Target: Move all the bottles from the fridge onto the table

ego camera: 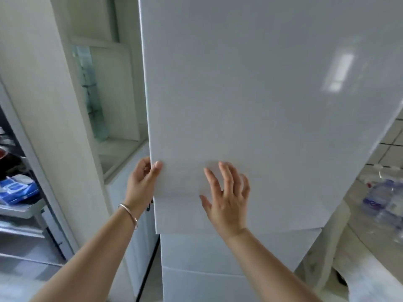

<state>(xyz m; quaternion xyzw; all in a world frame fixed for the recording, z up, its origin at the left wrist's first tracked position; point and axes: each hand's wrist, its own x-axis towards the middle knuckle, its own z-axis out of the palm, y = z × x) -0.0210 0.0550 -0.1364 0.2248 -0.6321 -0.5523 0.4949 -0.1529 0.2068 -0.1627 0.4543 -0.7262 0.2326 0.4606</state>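
A tall white fridge fills the middle of the view, and its upper door [261,94] hides the inside. My left hand [142,182] grips the door's left edge near the bottom, thumb on the front face and fingers curled round behind it. Flat against the door's front, my right hand [226,192] has its fingers spread and straight. At the right, several clear plastic bottles [383,197] with blue labels lie on a pale table [370,240]. No bottle inside the fridge can be seen.
Below the upper door are the fridge's lower white drawers [218,258]. A white wall column [54,127] stands at the left, with a shelf holding a blue packet [17,189] beyond it. A glass partition [102,94] sits behind the fridge's left side.
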